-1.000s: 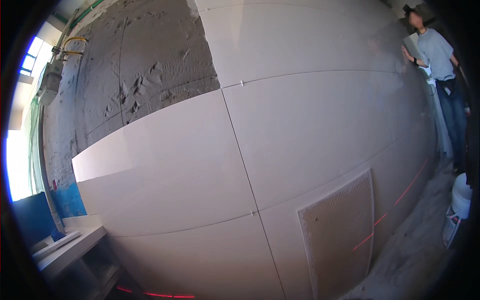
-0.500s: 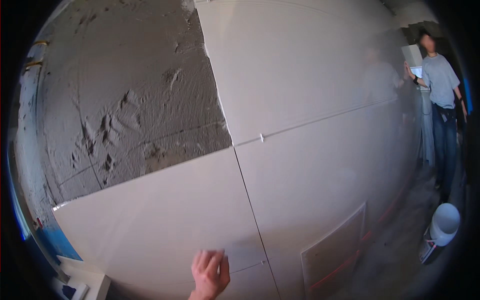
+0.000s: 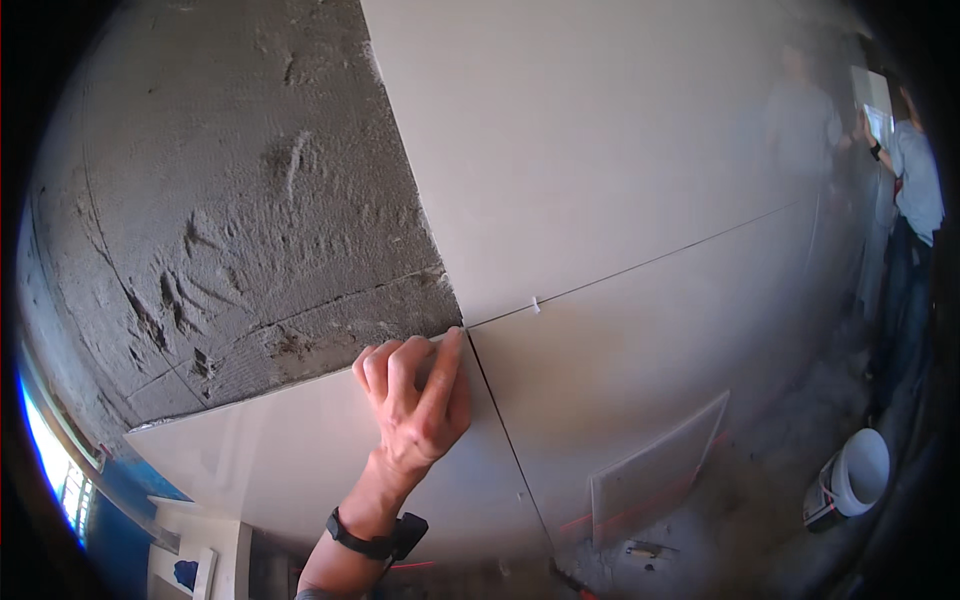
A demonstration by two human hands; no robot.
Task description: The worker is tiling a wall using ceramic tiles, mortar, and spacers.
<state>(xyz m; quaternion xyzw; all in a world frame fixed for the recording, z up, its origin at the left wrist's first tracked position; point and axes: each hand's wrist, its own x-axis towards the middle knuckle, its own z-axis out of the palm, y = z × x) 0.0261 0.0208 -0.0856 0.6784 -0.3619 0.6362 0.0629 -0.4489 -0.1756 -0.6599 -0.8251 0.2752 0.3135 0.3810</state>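
Note:
My left hand (image 3: 415,400) is raised with its back toward me and a black wristband (image 3: 375,540) on the wrist. Its bent fingers rest at the top edge of the lower left pale wall tile (image 3: 280,440), close to the corner where the joints meet. The fingertips and thumb are mostly hidden, so anything small between them cannot be made out. Above that edge lies rough grey mortar wall (image 3: 240,190). Large tiles (image 3: 600,130) cover the wall to the right, with a small white spacer (image 3: 535,305) in the horizontal joint. My right hand is out of view.
A loose pale panel (image 3: 655,465) leans low against the tiled wall. A white bucket (image 3: 860,470) stands on the dusty floor at right. Beyond it a person (image 3: 915,175) touches a pale panel. A white box-like ledge (image 3: 225,545) sits at lower left.
My left hand has risen from low on the lower left tile to its top edge, bringing the forearm into view. The view has shifted, leaving the other person nearer the right rim.

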